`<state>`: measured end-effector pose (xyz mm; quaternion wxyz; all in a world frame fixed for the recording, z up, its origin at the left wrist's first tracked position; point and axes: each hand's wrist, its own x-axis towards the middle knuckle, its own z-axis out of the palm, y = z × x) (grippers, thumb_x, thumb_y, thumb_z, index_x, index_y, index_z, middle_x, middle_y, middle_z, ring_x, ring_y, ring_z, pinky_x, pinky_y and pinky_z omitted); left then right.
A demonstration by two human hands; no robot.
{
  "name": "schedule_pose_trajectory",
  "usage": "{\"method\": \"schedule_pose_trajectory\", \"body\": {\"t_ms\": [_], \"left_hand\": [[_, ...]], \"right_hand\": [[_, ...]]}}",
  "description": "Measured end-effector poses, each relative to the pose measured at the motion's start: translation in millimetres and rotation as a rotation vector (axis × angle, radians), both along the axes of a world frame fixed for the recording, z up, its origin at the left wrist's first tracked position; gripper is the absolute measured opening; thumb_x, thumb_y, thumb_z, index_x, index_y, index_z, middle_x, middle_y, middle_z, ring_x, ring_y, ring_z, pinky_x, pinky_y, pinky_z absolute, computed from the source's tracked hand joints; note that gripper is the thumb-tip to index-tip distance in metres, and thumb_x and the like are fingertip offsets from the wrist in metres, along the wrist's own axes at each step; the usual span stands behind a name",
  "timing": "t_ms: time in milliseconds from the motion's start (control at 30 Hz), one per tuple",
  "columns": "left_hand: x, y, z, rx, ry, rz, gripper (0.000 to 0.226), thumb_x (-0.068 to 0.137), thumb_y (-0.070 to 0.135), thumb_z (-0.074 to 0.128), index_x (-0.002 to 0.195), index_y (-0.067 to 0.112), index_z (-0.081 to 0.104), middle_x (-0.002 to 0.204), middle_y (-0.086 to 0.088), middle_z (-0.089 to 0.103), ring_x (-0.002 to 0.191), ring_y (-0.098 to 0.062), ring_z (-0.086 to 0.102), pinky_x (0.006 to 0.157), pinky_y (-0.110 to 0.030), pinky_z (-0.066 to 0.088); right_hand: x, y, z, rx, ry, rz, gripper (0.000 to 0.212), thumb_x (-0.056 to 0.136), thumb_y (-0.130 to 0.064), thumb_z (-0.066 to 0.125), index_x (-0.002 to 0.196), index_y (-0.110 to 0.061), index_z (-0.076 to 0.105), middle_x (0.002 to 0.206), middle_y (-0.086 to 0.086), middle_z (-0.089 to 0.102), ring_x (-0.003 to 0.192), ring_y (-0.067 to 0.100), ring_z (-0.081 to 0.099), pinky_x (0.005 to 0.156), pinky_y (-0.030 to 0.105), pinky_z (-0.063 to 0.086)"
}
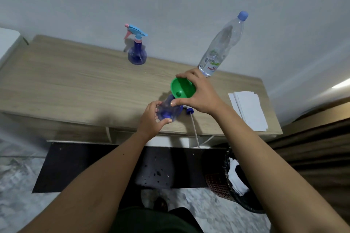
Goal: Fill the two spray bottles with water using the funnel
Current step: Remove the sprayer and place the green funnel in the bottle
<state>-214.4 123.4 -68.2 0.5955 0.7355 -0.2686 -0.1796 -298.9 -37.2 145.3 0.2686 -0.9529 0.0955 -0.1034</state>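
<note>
On the wooden table [75, 85] against a pale wall, an uncapped spray bottle [166, 109] is gripped by the left hand [153, 119]. The green funnel [182, 88] (seated at its neck) is grasped by the right hand [197, 91]. The second spray bottle [137, 53] and water bottle [217, 49] are placed behind.

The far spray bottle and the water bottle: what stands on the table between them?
Nothing: in the head view, only bare table lies between the far spray bottle and the water bottle.
</note>
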Motion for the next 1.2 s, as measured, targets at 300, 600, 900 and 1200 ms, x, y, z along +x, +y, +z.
{"method": "schedule_pose_trajectory", "body": {"t_ms": [300,600,900,1200], "left_hand": [[-2,1,0,-0.004,-0.004,0.003,0.076,0.068,0.044,0.089,0.133,0.034,0.051,0.13,0.007,0.056,0.114,-0.017,0.061,0.094,-0.048,0.061],[-4,1,2,-0.005,0.016,0.015,0.076,0.068,0.041,0.09,0.131,0.044,0.049,0.132,0.004,0.058,0.116,-0.018,0.064,0.093,-0.044,0.062],[-15,-1,3,-0.001,0.131,0.064,0.096,0.059,0.053,0.092,0.139,0.03,0.044,0.139,-0.006,0.057,0.12,-0.018,0.066,0.101,-0.049,0.058],[-65,13,11,0.045,0.076,0.257,0.11,0.061,0.051,0.098,0.146,0.006,0.045,0.136,-0.012,0.054,0.117,-0.019,0.061,0.104,-0.036,0.054]], "right_hand": [[2,5,-11,0.083,-0.056,-0.06,0.081,0.065,-0.051,0.097,0.136,-0.024,0.068,0.127,0.002,0.054,0.121,0.01,0.055,0.106,0.015,0.04],[-2,3,-12,0.108,-0.095,-0.047,0.081,0.064,-0.045,0.1,0.134,-0.019,0.068,0.127,0.003,0.055,0.119,0.01,0.056,0.104,0.006,0.035],[-12,-3,-15,0.156,-0.182,0.0,0.078,0.064,-0.045,0.099,0.13,-0.019,0.069,0.13,0.003,0.057,0.119,0.01,0.059,0.107,0.021,0.045],[-34,-33,-7,0.204,-0.225,0.05,0.072,0.069,-0.037,0.098,0.132,-0.018,0.068,0.133,0.001,0.058,0.118,0.004,0.06,0.097,0.003,0.037]]}}
